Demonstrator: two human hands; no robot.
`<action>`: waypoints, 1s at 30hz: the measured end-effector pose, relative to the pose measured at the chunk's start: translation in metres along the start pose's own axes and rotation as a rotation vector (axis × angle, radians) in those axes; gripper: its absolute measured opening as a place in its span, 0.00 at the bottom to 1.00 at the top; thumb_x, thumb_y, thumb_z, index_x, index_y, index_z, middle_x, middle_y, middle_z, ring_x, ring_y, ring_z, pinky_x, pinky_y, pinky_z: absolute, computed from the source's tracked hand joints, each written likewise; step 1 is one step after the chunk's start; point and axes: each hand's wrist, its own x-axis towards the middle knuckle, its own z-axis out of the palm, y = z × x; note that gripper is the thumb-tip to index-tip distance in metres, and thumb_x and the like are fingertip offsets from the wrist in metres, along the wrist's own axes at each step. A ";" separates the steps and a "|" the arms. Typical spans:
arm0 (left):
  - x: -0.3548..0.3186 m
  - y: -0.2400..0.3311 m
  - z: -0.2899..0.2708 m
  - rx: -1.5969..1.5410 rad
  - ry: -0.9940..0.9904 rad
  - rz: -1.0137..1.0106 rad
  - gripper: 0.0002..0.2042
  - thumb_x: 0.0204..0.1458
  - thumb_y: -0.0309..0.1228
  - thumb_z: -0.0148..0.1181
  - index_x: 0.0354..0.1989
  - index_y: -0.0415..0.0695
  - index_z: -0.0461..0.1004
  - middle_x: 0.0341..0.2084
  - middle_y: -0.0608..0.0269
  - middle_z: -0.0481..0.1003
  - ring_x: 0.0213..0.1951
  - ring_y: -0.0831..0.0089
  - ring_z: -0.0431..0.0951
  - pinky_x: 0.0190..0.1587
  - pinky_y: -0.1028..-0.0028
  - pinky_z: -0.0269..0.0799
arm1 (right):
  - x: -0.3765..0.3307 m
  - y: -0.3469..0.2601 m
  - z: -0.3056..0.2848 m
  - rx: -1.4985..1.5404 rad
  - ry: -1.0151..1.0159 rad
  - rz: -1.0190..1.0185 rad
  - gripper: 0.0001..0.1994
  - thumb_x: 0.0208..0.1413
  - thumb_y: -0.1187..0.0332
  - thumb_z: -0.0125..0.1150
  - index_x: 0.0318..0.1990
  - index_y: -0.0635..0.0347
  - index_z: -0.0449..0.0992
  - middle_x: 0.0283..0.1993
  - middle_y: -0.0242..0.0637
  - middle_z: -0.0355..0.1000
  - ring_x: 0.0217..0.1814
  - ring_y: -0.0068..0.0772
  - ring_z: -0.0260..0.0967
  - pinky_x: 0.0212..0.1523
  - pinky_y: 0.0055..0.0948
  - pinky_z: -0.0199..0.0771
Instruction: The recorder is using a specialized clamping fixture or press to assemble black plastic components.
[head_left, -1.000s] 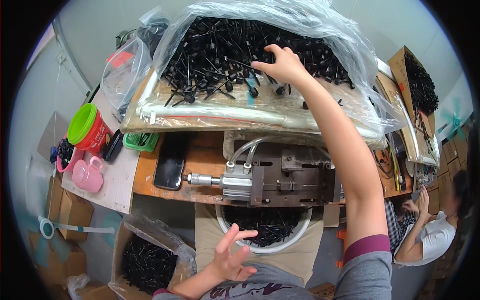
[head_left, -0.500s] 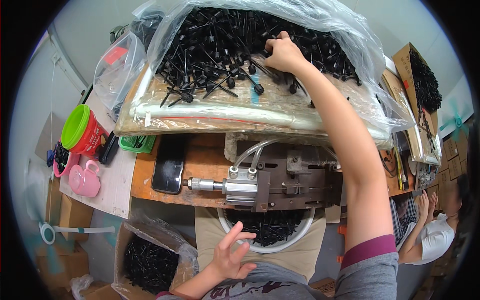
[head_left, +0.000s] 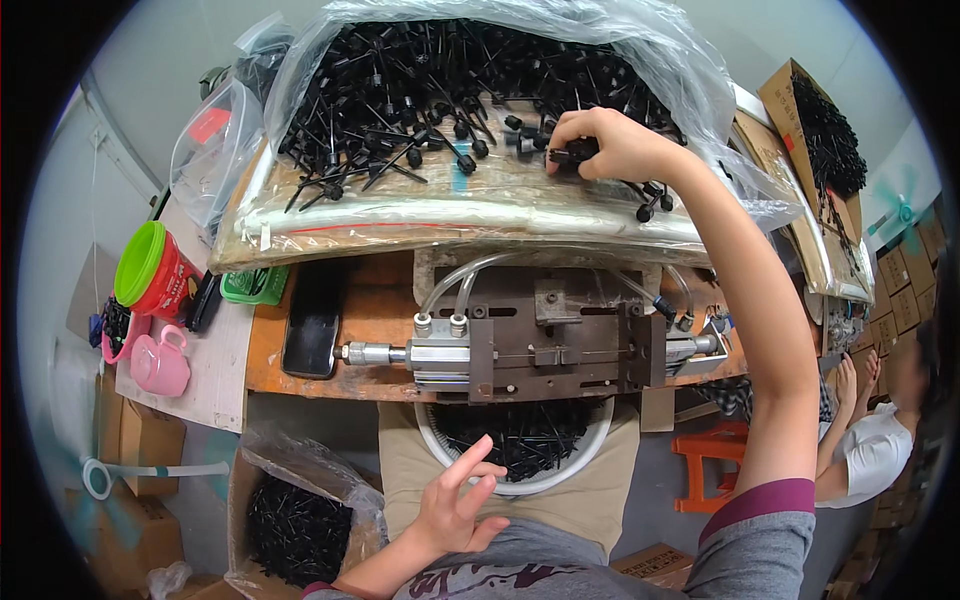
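A pile of black plastic parts with thin stems and knob-like heads (head_left: 390, 95) lies on a wide, plastic-lined box (head_left: 400, 228). Over the right side of that box, my right hand (head_left: 625, 148) is closed around some of the same black parts (head_left: 574, 152); the fingers partly hide them, so how many I cannot tell. My left hand (head_left: 455, 508) hovers above my lap with fingers spread and nothing in it. Just beyond it, a round white-rimmed basin (head_left: 606, 425) of black parts rests on my lap. Between box and basin sits a metal clamping fixture (head_left: 555, 345) with air cylinders.
Left of the fixture lies a black phone (head_left: 312, 335). Farther left are a green basket (head_left: 255, 286), a red bucket (head_left: 170, 285) and a pink cup (head_left: 160, 362). A carton of black parts (head_left: 298, 525) stands at lower left. An orange stool (head_left: 700, 465) and another person (head_left: 870, 450) are at right.
My right hand has drawn back from the pile toward me, with black parts now showing in its fingers. My left hand keeps its spread pose. The whole view has shifted slightly.
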 end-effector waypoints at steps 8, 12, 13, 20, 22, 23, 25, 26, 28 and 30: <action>0.004 0.003 0.011 -0.025 -0.044 0.026 0.31 0.59 0.43 0.58 0.68 0.47 0.57 0.61 0.33 0.62 0.37 0.61 0.82 0.37 0.69 0.78 | -0.042 -0.017 -0.020 -0.038 0.124 0.009 0.21 0.41 0.74 0.69 0.47 0.49 0.80 0.55 0.28 0.72 0.61 0.37 0.67 0.64 0.42 0.66; 0.001 0.002 0.010 -0.009 -0.035 0.001 0.31 0.59 0.42 0.59 0.68 0.46 0.58 0.61 0.33 0.63 0.36 0.62 0.82 0.37 0.69 0.78 | -0.045 -0.033 -0.019 -0.208 0.163 0.088 0.26 0.37 0.72 0.73 0.49 0.54 0.74 0.51 0.32 0.72 0.58 0.40 0.68 0.58 0.39 0.70; 0.002 0.002 0.010 -0.006 -0.037 0.002 0.31 0.59 0.41 0.60 0.68 0.46 0.58 0.60 0.33 0.63 0.36 0.62 0.82 0.37 0.69 0.78 | -0.046 -0.030 -0.013 -0.253 0.180 0.085 0.27 0.37 0.72 0.73 0.49 0.55 0.73 0.51 0.34 0.72 0.58 0.40 0.68 0.58 0.39 0.70; 0.009 0.007 0.006 0.018 -0.148 0.037 0.35 0.61 0.40 0.56 0.73 0.45 0.47 0.61 0.28 0.59 0.33 0.58 0.82 0.40 0.65 0.77 | -0.039 -0.033 -0.002 -0.371 0.066 0.305 0.29 0.39 0.71 0.68 0.53 0.61 0.67 0.53 0.46 0.71 0.58 0.45 0.68 0.57 0.41 0.72; 0.005 0.006 0.008 0.007 -0.105 0.017 0.34 0.58 0.39 0.61 0.70 0.46 0.54 0.60 0.32 0.63 0.34 0.63 0.81 0.38 0.69 0.78 | -0.038 -0.025 0.000 -0.443 0.077 0.241 0.27 0.39 0.71 0.67 0.52 0.61 0.68 0.53 0.46 0.71 0.58 0.46 0.69 0.56 0.41 0.72; 0.004 0.006 0.009 0.000 -0.084 0.008 0.33 0.56 0.39 0.63 0.68 0.47 0.57 0.60 0.35 0.65 0.35 0.65 0.81 0.36 0.70 0.78 | -0.038 -0.023 0.002 -0.469 0.058 0.255 0.26 0.40 0.71 0.67 0.51 0.62 0.70 0.53 0.47 0.72 0.58 0.47 0.70 0.56 0.41 0.73; 0.002 0.006 0.008 0.009 -0.097 -0.005 0.33 0.56 0.38 0.63 0.68 0.47 0.57 0.60 0.36 0.66 0.35 0.65 0.81 0.37 0.71 0.78 | -0.035 -0.030 0.005 -0.519 0.016 0.278 0.22 0.41 0.73 0.67 0.48 0.64 0.73 0.52 0.50 0.73 0.57 0.48 0.71 0.54 0.40 0.76; 0.002 0.006 0.008 0.012 -0.104 -0.011 0.33 0.55 0.38 0.63 0.69 0.47 0.57 0.60 0.36 0.66 0.35 0.66 0.81 0.37 0.71 0.78 | -0.035 -0.029 0.007 -0.524 0.036 0.267 0.20 0.41 0.73 0.67 0.46 0.64 0.75 0.51 0.49 0.73 0.56 0.48 0.72 0.53 0.40 0.76; 0.003 0.007 0.009 0.004 -0.109 -0.009 0.33 0.55 0.38 0.63 0.69 0.47 0.57 0.59 0.37 0.67 0.35 0.65 0.80 0.36 0.71 0.78 | -0.036 -0.026 0.011 -0.534 0.079 0.248 0.16 0.42 0.74 0.66 0.42 0.65 0.78 0.48 0.49 0.75 0.54 0.48 0.74 0.51 0.40 0.78; 0.003 0.008 0.010 -0.001 -0.116 -0.009 0.33 0.56 0.38 0.63 0.69 0.47 0.57 0.59 0.38 0.68 0.36 0.65 0.80 0.36 0.72 0.77 | -0.038 -0.027 0.010 -0.533 0.072 0.265 0.14 0.42 0.74 0.66 0.40 0.65 0.79 0.45 0.49 0.76 0.52 0.48 0.75 0.50 0.41 0.78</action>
